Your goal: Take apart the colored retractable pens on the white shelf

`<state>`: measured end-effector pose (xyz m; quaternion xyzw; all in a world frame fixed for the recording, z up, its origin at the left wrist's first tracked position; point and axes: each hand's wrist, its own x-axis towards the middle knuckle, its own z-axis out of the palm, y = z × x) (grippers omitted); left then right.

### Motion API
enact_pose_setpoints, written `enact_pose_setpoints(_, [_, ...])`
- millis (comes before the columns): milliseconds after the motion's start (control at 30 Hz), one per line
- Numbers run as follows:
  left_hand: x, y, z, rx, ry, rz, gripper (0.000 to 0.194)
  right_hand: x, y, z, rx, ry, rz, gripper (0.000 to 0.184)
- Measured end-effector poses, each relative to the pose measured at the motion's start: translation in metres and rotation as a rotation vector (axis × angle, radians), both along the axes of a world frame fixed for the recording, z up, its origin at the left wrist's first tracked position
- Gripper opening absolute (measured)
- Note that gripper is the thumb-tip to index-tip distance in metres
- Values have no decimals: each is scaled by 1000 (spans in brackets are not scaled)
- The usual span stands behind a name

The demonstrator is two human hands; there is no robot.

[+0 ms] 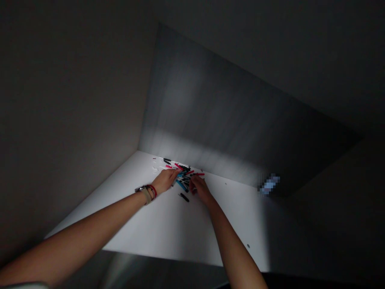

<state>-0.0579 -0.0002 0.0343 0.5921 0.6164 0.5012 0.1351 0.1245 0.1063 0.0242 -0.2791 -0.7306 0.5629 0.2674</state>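
Note:
A loose pile of pens and pen parts in red, black and blue lies on the white surface near the back wall. My left hand [165, 180] reaches into the pile's left side, thumb and fingers drawn together; what they pinch is too small to make out. On the pile's right side, my right hand [201, 188] has its fingers curled in, and their contents are hidden. Between the hands lies a blue pen [181, 185]. One black pen [184, 197] sits apart, closer to me. A red pen [199, 174] is just beyond my right fingers.
The white tabletop [168, 233] meets a grey panel [204, 108] behind and a wall [90, 100] at the left. Small white bits [155, 168] lie left of the pile. A pixelated bright patch [269, 184] is at the right. The surroundings are dim.

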Motion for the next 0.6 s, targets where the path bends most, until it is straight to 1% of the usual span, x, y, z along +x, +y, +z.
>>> enact_pose_setpoints(100, [1,-1,1,2,-12,-16,56,0,1,-1,42,-22,-8,52])
enact_pose_setpoints(200, [1,-1,1,3,-14,-17,56,0,1,0,65,11,-35,45])
enact_pose_setpoints(300, [1,0,0,-15,-16,-9,57,-1,-2,5,52,57,-51,39])
enact_pose_setpoints(433, [-1,1,0,-67,-14,36,60,0,-3,9,68,110,-108,40])
enact_pose_setpoints(500, [-2,1,0,-61,-6,49,60,3,-1,8,144,108,-163,41])
enact_pose_setpoints(600, [-3,1,-1,-30,-30,68,58,7,6,2,325,16,-246,45])
